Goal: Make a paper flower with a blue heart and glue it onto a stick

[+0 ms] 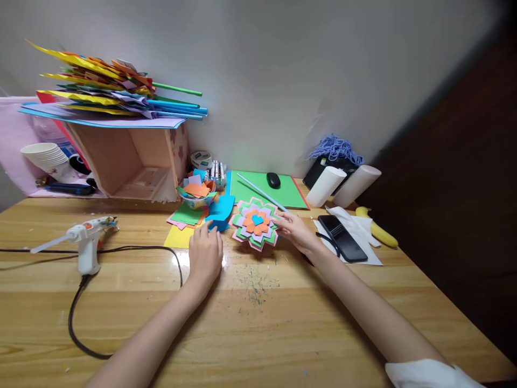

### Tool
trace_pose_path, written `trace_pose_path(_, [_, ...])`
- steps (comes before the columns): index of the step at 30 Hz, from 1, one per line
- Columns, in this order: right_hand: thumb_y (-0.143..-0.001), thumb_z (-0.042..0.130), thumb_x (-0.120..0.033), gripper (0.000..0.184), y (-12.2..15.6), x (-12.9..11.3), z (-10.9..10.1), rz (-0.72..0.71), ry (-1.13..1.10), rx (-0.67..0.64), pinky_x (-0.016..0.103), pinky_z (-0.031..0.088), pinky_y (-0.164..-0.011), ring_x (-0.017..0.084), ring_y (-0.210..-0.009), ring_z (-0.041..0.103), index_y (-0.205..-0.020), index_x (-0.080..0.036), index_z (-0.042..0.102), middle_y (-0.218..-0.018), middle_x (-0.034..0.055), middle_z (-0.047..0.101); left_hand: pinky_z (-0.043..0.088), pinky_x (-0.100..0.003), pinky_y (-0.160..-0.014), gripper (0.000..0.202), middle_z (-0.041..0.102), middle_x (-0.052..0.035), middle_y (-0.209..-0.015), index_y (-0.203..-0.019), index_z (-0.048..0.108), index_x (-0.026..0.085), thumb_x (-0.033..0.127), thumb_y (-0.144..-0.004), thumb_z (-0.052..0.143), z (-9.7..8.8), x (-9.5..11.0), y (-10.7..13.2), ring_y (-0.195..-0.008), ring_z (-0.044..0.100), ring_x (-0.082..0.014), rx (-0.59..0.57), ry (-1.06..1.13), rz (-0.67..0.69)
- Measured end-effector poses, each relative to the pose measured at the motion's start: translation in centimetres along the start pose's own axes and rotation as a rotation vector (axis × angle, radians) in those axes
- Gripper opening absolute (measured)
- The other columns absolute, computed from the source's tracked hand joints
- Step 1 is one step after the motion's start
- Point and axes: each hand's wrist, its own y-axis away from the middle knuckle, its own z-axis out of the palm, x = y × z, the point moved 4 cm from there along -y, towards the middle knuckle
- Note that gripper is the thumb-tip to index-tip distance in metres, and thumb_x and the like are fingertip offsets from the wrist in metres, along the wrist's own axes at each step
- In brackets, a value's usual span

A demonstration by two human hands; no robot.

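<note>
A layered paper flower (256, 223), pink, green, lilac and orange with a blue heart in the middle, is tilted up off the wooden table (258, 323). My right hand (296, 230) pinches its right edge. My left hand (205, 253) rests on the table just left of the flower, fingers curled, fingertips touching a blue paper piece (221, 211). Beneath that lie yellow, green and pink sheets (183, 223).
A glue gun (85, 241) stands at the left, its black cord looping over the table. A cardboard box (133, 161) topped with coloured paper, stacked cups (46, 158), a bowl of scraps (196, 194), a green sheet with a mouse (273, 180), white rolls, a phone (342, 237) and a banana (379, 229) ring the back.
</note>
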Motion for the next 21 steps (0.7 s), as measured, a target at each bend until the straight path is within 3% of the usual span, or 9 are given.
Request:
trace_pose_path(3, [-0.064, 0.072, -0.034, 0.029, 2.0, -0.8, -0.4, -0.005, -0.076, -0.043, 0.019, 0.048, -0.062, 0.01, -0.068, 0.062, -0.086, -0.019, 0.061, -0.082, 0.0003, 0.067, 0.039, -0.049, -0.089, 0.035, 0.055, -0.0139, -0.115, -0.099, 0.061, 0.016, 0.037, -0.089, 0.035, -0.3, 0.0, 0.1, -0.107, 0.048, -0.0302, -0.034, 0.294, -0.097])
trace_pose_path(6, [-0.064, 0.073, -0.033, 0.026, 3.3, -0.6, 0.0, -0.001, -0.098, -0.073, 0.019, 0.047, -0.06, 0.009, -0.064, 0.061, -0.081, -0.019, 0.06, -0.075, -0.0013, 0.065, 0.047, -0.041, -0.082, 0.04, 0.062, -0.0089, -0.103, -0.103, 0.057, 0.017, 0.046, -0.088, 0.033, 0.8, 1.2, 0.7, -0.094, 0.058, -0.023, -0.347, 0.881, -0.243])
trace_pose_path(8, [-0.064, 0.073, -0.035, 0.027, 3.6, 0.1, 0.5, -0.001, -0.084, -0.105, 0.022, 0.048, -0.06, 0.011, -0.064, 0.06, -0.08, -0.019, 0.058, -0.073, -0.0012, 0.064, 0.053, -0.036, -0.069, 0.04, 0.065, -0.0063, -0.092, -0.101, 0.056, 0.017, 0.05, -0.081, 0.047, 1.7, 2.1, 1.5, -0.081, 0.063, -0.0209, -0.56, 1.14, -0.406])
trace_pose_path(10, [-0.064, 0.071, -0.038, 0.027, 3.4, 0.9, 0.7, -0.026, -0.036, -0.112, 0.025, 0.049, -0.061, 0.012, -0.063, 0.06, -0.077, -0.019, 0.058, -0.073, -0.001, 0.064, 0.054, -0.033, -0.062, 0.043, 0.067, -0.004, -0.086, -0.097, 0.057, 0.016, 0.048, -0.069, 0.063, 2.1, 2.5, 2.0, -0.075, 0.064, -0.02, -0.632, 1.209, -0.55])
trace_pose_path(12, [-0.065, 0.071, -0.039, 0.025, 2.9, 1.4, 0.6, -0.09, 0.031, -0.073, 0.025, 0.049, -0.061, 0.012, -0.061, 0.058, -0.071, -0.018, 0.059, -0.068, -0.0017, 0.062, 0.054, -0.03, -0.062, 0.043, 0.067, -0.0026, -0.082, -0.091, 0.059, 0.016, 0.044, -0.061, 0.071, 2.3, 2.4, 2.3, -0.072, 0.065, -0.0186, -0.628, 1.209, -0.614])
trace_pose_path(15, [-0.067, 0.068, -0.042, 0.025, 2.4, 1.8, 0.0, -0.17, 0.094, -0.003, 0.025, 0.048, -0.062, 0.012, -0.059, 0.057, -0.067, -0.018, 0.063, -0.063, -0.0016, 0.061, 0.053, -0.027, -0.058, 0.039, 0.067, -0.0017, -0.074, -0.083, 0.06, 0.014, 0.044, -0.06, 0.072, 2.3, 2.3, 2.3, -0.065, 0.064, -0.0164, -0.634, 1.203, -0.62])
trace_pose_path(21, [-0.065, 0.069, -0.044, 0.029, 1.7, 2.2, -2.5, -0.126, -0.015, 0.094, 0.03, 0.051, -0.074, 0.017, -0.073, 0.065, -0.075, -0.017, 0.069, -0.08, 0.0057, 0.07, 0.051, -0.024, -0.052, 0.038, 0.067, -0.0013, -0.069, -0.078, 0.06, 0.014, 0.044, -0.058, 0.073, 2.3, 1.9, 2.1, -0.059, 0.062, -0.0148, -0.663, 1.143, -0.661])
